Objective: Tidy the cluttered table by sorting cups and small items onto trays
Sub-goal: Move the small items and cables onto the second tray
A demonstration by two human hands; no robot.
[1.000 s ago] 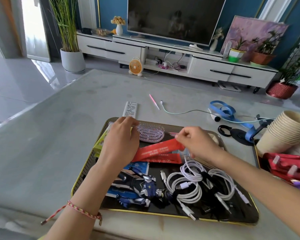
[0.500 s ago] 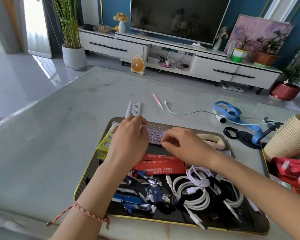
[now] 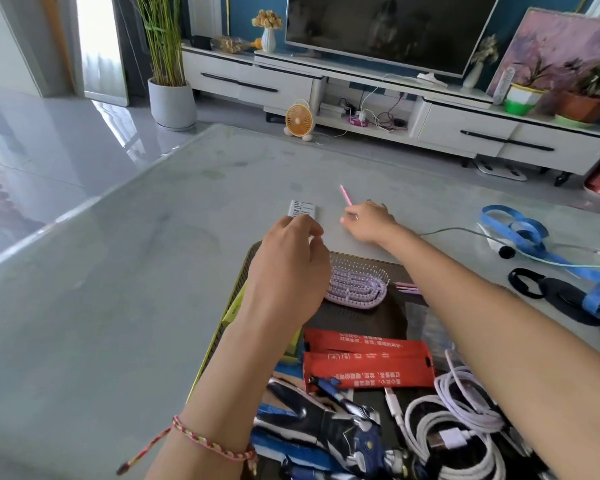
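My right hand (image 3: 369, 221) stretches past the tray onto the table, its fingertips at the near end of a thin pink stick (image 3: 344, 194); whether they grip it is unclear. My left hand (image 3: 288, 268) hovers over the tray's far edge with loosely curled fingers, just short of a small white box (image 3: 302, 208), and holds nothing I can see. The dark tray with a gold rim (image 3: 207, 362) carries a lilac hairbrush (image 3: 357, 289), two red packets (image 3: 368, 362), a blue toy figure (image 3: 326, 427) and coiled white cables (image 3: 458, 427).
To the right on the table lie a thin mint cable (image 3: 447, 233), a blue ribbon (image 3: 520, 230) and black round pieces (image 3: 561, 296). Beyond the table's far edge stand a small orange fan (image 3: 299, 119) and a TV cabinet (image 3: 465, 129).
My right hand left the tray and reached forward to the pink stick. My left hand moved forward toward the white box. The red packets now lie flat in the tray.
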